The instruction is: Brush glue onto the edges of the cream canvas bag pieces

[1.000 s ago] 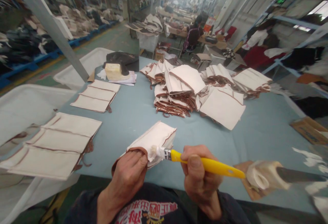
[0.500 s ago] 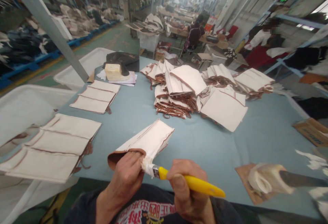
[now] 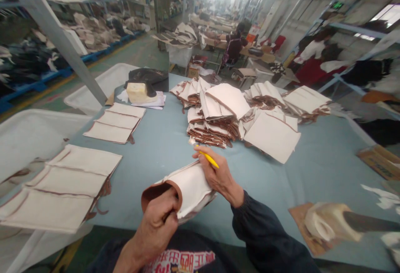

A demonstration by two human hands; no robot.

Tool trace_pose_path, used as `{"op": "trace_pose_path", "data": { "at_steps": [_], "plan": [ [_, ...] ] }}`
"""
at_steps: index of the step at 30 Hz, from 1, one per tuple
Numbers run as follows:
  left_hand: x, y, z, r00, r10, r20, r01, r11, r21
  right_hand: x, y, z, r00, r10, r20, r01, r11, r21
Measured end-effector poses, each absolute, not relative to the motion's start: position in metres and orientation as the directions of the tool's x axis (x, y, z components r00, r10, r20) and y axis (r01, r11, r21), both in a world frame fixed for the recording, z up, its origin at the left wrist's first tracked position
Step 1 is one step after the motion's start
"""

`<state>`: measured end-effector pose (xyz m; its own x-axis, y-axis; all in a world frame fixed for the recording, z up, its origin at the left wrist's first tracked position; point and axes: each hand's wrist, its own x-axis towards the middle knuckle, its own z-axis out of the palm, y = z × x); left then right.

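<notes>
A cream fabric bag piece (image 3: pixel 193 185) with a brown inside and brown edging lies slantwise near the table's front, its mouth facing me. My left hand (image 3: pixel 161 219) is closed on the rim of that mouth, fingers partly inside. My right hand (image 3: pixel 218 177) rests at the piece's far end and holds a paintbrush with a yellow handle (image 3: pixel 209 159). The white-coated bristles (image 3: pixel 191 141) point away from me, close to a stack of similar pieces (image 3: pixel 212 127). Whether the right fingers also grip the fabric is hard to see.
Flat cream panels (image 3: pixel 65 185) overlap at the left edge, with more panels (image 3: pixel 115 121) behind them. At right, a whitish container (image 3: pixel 331 221) with a dark handle-like bar sits on a brown board (image 3: pixel 308 239). A yellowish block (image 3: pixel 137 93) stands at the back left.
My right hand has moved forward with the brush, from the rim to the piece's far end. The bag piece has turned and its mouth gapes wider. My left hand stays at the rim.
</notes>
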<state>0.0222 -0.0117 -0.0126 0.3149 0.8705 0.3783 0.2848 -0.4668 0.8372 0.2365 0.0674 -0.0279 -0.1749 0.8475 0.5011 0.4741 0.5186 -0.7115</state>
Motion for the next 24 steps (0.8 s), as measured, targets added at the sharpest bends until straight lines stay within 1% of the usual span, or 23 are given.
{"op": "trace_pose_path", "data": {
  "at_steps": [3,6,8,10,12,14,17,19,20,22,24],
  "plan": [
    [0.020,-0.012,-0.006,0.386,0.871,0.304,0.301,-0.430,0.851,0.231,0.071,-0.036,-0.269,0.818,0.508,0.477,0.572,-0.668],
    [0.006,-0.015,-0.004,0.443,0.887,0.129,0.362,-0.309,0.880,0.236,0.067,-0.035,-0.232,0.794,0.562,0.491,0.594,-0.637],
    [-0.009,-0.018,-0.006,0.427,0.904,0.011,0.413,-0.206,0.887,0.243,0.062,-0.029,-0.179,0.781,0.598,0.522,0.590,-0.615],
    [-0.021,-0.019,-0.005,0.355,0.934,-0.046,0.468,-0.135,0.873,0.249,0.056,-0.021,-0.146,0.769,0.622,0.551,0.586,-0.595],
    [-0.026,-0.014,0.003,0.283,0.957,-0.063,0.510,-0.094,0.855,0.252,0.049,-0.014,-0.142,0.740,0.657,0.576,0.602,-0.553],
    [-0.020,-0.004,0.016,0.262,0.961,-0.085,0.531,-0.071,0.844,0.251,0.044,-0.009,-0.154,0.694,0.703,0.594,0.634,-0.496],
    [-0.001,0.014,0.032,0.348,0.931,-0.112,0.476,-0.072,0.877,0.247,0.037,-0.006,-0.180,0.646,0.742,0.608,0.666,-0.432],
    [0.010,0.022,0.033,0.372,0.923,-0.094,0.457,-0.095,0.884,0.244,0.034,-0.007,-0.192,0.642,0.742,0.617,0.667,-0.417],
    [0.013,0.025,0.031,0.347,0.935,-0.078,0.493,-0.111,0.863,0.243,0.033,-0.008,-0.193,0.641,0.742,0.623,0.665,-0.412],
    [0.015,0.026,0.024,0.269,0.961,-0.065,0.629,-0.125,0.768,0.242,0.031,-0.012,-0.191,0.647,0.739,0.636,0.654,-0.409],
    [0.012,0.025,0.018,0.235,0.968,-0.092,0.715,-0.108,0.691,0.243,0.029,-0.016,-0.185,0.657,0.731,0.645,0.642,-0.414]
  ]
}}
